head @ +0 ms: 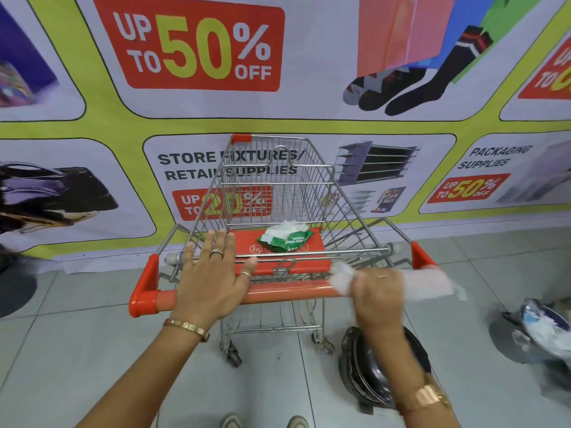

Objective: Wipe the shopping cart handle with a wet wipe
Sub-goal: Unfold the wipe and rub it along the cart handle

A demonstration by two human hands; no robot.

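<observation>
Head view: left hand (213, 274) lying flat and spread on orange cart handle (284, 293); right hand (378, 299) gripping blurred wet wipe (423, 284) against it; green wipe packet (285, 239) sitting on child seat (312, 253).

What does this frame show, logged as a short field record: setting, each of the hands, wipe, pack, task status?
setting: shopping cart facing a sale banner
left hand: open, flat on the orange handle
right hand: gripping a white wet wipe at the handle's right part, blurred
pack: green wipe pack on the red child seat flap
status: wiping appears underway
</observation>
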